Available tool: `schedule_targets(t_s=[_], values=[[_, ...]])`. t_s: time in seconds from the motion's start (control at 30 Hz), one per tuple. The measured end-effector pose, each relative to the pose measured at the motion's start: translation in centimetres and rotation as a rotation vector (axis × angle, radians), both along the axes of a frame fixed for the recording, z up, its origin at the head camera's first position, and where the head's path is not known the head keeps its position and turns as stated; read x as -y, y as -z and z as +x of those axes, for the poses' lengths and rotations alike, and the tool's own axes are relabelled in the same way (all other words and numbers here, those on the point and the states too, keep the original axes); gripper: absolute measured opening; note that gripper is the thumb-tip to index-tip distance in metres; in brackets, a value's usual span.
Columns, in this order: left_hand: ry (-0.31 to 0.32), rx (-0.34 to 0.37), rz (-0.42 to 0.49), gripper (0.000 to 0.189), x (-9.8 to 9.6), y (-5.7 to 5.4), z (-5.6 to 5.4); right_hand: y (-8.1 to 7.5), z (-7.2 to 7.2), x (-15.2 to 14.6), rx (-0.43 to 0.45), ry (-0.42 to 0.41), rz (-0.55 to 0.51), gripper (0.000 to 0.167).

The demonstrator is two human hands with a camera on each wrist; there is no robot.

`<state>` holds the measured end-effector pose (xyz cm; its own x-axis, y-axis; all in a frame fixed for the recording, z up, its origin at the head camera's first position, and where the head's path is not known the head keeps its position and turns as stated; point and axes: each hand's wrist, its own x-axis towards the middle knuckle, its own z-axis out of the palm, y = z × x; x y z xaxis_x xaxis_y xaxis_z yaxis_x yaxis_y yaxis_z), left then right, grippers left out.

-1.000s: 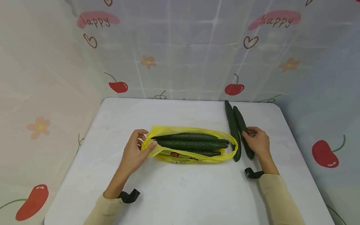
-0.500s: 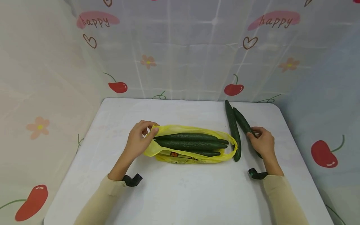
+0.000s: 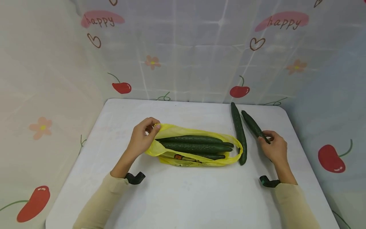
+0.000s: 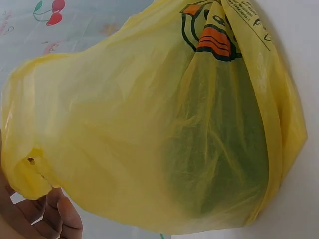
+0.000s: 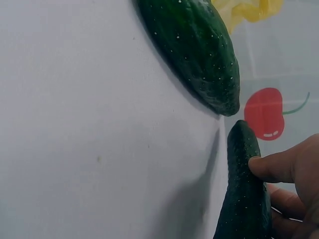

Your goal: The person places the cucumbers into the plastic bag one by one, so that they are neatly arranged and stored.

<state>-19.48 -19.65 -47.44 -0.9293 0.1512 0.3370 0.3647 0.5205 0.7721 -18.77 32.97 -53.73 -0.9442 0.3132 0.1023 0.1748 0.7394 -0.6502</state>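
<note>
A yellow plastic bag (image 3: 183, 128) lies on its side mid-table, with several dark green cucumbers (image 3: 197, 147) showing through its mouth. My left hand (image 3: 143, 135) pinches the bag's upper left edge between thumb and fingers; in the left wrist view the film stretches up to that hand (image 4: 45, 214). On the right, my right hand (image 3: 274, 148) grips one cucumber (image 3: 253, 124) near its closer end. The right wrist view shows the thumb pressed on this cucumber (image 5: 244, 194). Another cucumber (image 3: 239, 133) lies lengthwise beside the bag's right end, apart from the held one.
The white table (image 3: 183, 197) has rounded far corners. A printed curtain (image 3: 194, 47) with cherries and hearts hangs directly behind its back edge, and similar sheets stand at both sides. A black strap piece (image 3: 135, 178) sticks out from the left wrist, another (image 3: 268, 182) from the right.
My right hand has moved right and drawn its cucumber away from the neighbouring one, turning it more slantwise. The left hand has shifted farther back, raising the bag's edge.
</note>
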Motion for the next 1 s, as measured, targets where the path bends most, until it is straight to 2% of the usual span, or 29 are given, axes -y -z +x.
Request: schedule_targets(t_s=[0.3, 0.47, 0.67, 1.0], values=[[0.015, -0.023, -0.002, 0.01, -0.2, -0.6, -0.3, -1.2, 1.3, -0.3, -0.087, -0.085, 0.083, 0.037], [0.014, -0.023, -0.018, 0.01, -0.2, -0.8, -0.4, -1.9, 2.0, -0.2, -0.081, -0.097, 0.087, 0.038], [0.024, -0.046, -0.028, 0.009, -0.3, -1.2, -0.6, -2.3, 2.5, 0.0, -0.137, -0.115, 0.075, 0.036], [0.014, -0.063, -0.03, 0.01, -0.4, -1.5, -0.7, -3.9, 3.0, 2.0, -0.2, -0.28, 0.111, 0.039]])
